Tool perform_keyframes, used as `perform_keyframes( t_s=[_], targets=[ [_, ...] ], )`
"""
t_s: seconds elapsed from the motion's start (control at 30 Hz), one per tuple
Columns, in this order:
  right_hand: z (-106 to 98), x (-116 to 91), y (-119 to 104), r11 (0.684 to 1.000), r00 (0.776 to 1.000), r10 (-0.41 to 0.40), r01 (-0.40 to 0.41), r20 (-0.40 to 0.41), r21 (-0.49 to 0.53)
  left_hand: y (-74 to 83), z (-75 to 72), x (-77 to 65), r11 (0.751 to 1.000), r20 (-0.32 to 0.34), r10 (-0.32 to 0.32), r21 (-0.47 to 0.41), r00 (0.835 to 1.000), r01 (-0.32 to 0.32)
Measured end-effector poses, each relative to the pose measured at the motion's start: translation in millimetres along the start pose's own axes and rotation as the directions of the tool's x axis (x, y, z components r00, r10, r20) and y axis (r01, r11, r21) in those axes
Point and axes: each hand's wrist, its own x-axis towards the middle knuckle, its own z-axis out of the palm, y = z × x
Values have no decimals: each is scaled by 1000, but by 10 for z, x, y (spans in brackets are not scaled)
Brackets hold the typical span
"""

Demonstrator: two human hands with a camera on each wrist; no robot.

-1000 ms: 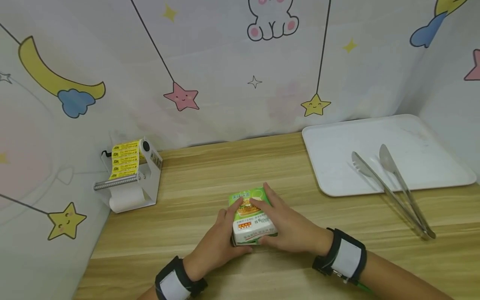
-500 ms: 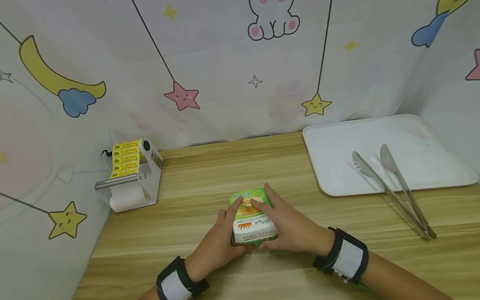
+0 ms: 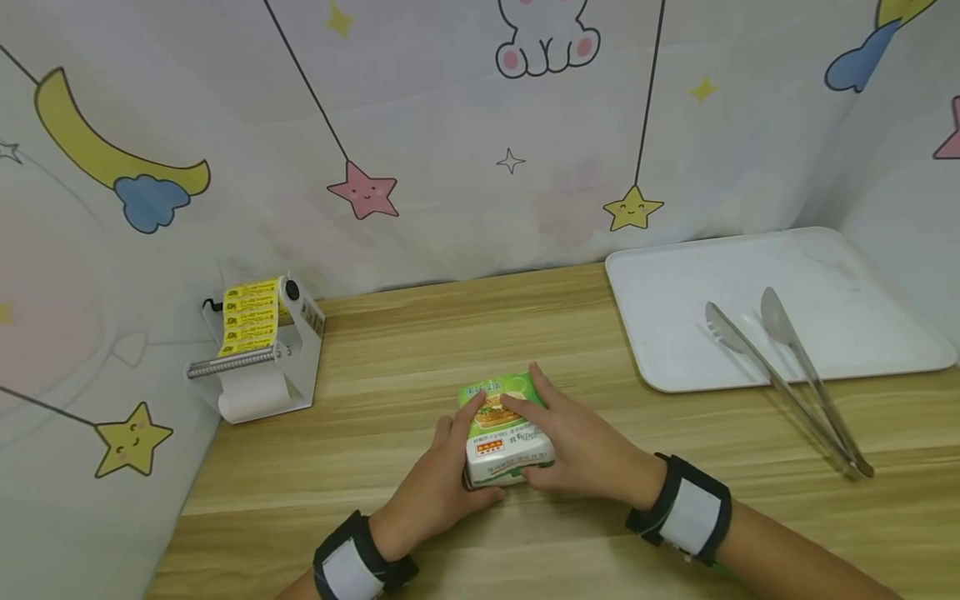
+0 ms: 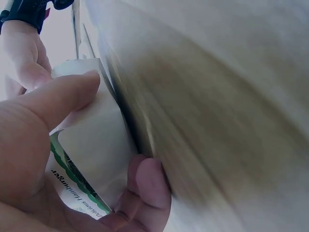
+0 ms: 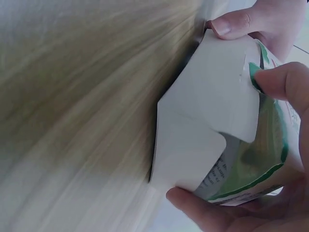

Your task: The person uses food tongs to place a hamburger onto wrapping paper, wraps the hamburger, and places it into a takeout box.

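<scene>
A green and white cardboard hamburger box point(image 3: 495, 447) with a burger picture on top lies in front of me in the head view. My left hand point(image 3: 431, 492) grips its left side, thumb at the near end. My right hand point(image 3: 592, 457) holds the right side, fingers over the top, its thumb at the near edge. In the right wrist view, white flaps point(image 5: 207, 82) at the box's end stand partly open, with the printed inside showing between them. "Delicious Hamburger" is printed on the box point(image 4: 104, 150) in the left wrist view.
A white label dispenser point(image 3: 303, 367) with a yellow sticker strip point(image 3: 251, 317) stands at the left. On the right is a white tray point(image 3: 660, 308). Metal tongs point(image 3: 810, 400) rest partly on it, handle end over the wooden table point(image 3: 420, 333).
My right thumb has shifted slightly up along the box's near edge, and the near end looks a little different there. My left hand and the box stay almost where they were.
</scene>
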Motion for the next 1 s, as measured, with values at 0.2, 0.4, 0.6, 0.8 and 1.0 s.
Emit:
perform_keyframes(
  t_s=[0.2,0.4,0.6,0.8,1.0],
  targets=[
    [45,-27,-13,999,999,36,-36,5,2,1,2,-13,1000,2,8,-13,1000,-8],
    [32,-21,6,999,1000,-19,18,-24,-34,-1,9,-8,1000,-4,14,18,1000,-14],
    [-17,-15,-3,1000,1000,-7,8,16,-8,5,11,-3,999,1,6,42,1000,-6],
    [-25,-4,-5,999,1000,2,-1,15,-42,12,6,-4,1000,-1,5,30,1000,-5],
    [4,-13,-15,992,1000,-3,4,7,-125,-5,6,-11,1000,-2,14,11,1000,-14]
  ],
)
